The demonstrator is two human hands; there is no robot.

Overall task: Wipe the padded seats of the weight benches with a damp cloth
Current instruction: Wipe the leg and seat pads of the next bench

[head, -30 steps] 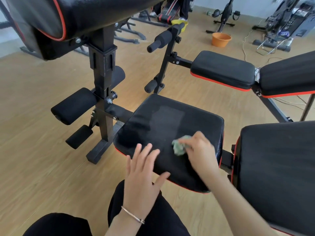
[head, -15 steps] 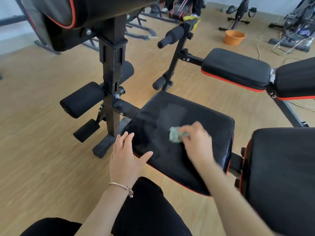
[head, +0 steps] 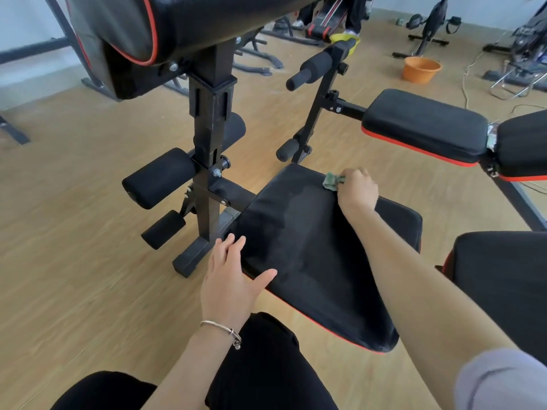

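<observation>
The right hand point(head: 356, 187) has swept the green cloth point(head: 333, 181) from mid-pad to the far edge of the seat point(head: 310, 255), centre frame, its grip closed round the wad. The left hand point(head: 231, 279), fingers flat, has slid to the bench's near-left corner. I'd judge this pad nearly covered.

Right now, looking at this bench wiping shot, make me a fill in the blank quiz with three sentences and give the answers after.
1. The right hand grips a crumpled ____ cloth at the far edge of the seat pad.
2. The left hand rests flat on that pad's left edge, with a thin ____ on its wrist.
3. Far back on the wooden floor stands an ____ bucket.
Missing words: green; bracelet; orange.
</observation>
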